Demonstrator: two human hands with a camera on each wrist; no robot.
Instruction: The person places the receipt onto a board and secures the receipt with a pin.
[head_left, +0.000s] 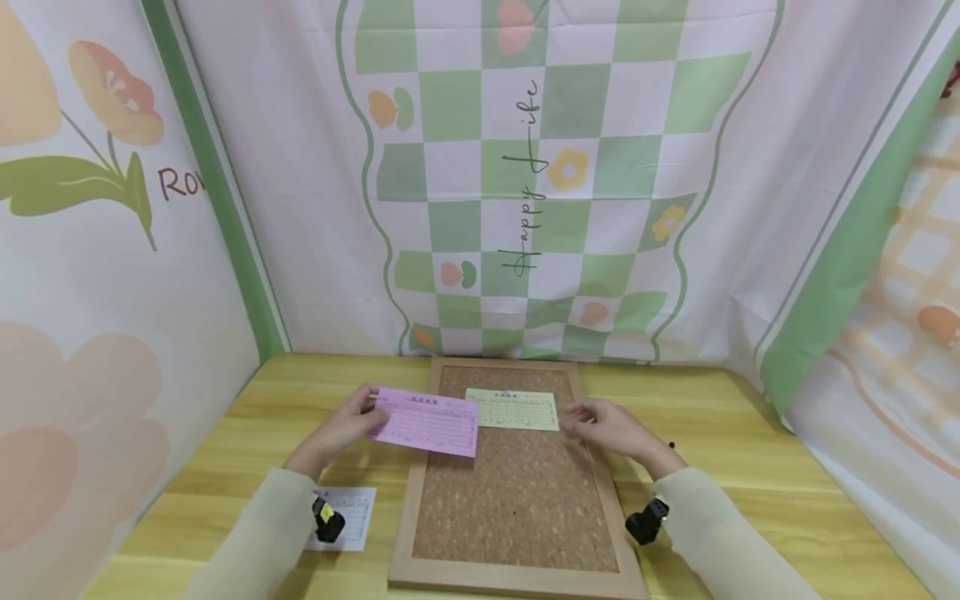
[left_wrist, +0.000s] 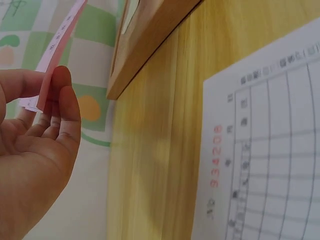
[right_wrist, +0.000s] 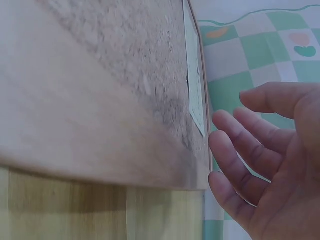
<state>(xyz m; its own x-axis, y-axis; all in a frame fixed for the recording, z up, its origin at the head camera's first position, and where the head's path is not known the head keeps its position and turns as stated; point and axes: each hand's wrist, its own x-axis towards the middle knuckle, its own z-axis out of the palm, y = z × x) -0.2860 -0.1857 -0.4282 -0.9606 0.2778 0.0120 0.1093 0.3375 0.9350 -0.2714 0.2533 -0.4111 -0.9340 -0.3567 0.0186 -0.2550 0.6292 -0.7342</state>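
Note:
My left hand (head_left: 343, 429) pinches the left edge of a pink printed form (head_left: 427, 423) between thumb and fingers. The form is held up over the left frame of a corkboard (head_left: 517, 508), tilted, and its right end overlaps a pale green form (head_left: 521, 412) in the head view. That green form lies across the upper part of the cork. Just right of its right edge hovers my right hand (head_left: 611, 429), fingers loosely bent with nothing between them. In the right wrist view the thumb and fingers (right_wrist: 240, 170) are spread apart beside the board's wooden frame (right_wrist: 100, 115).
A white printed form (head_left: 354, 521) with red numbers lies on the wooden table (head_left: 720, 492), left of the board and partly under my left forearm. A small black object (head_left: 672, 445) sits near my right wrist. Patterned curtains (head_left: 517, 208) hang behind and on both sides.

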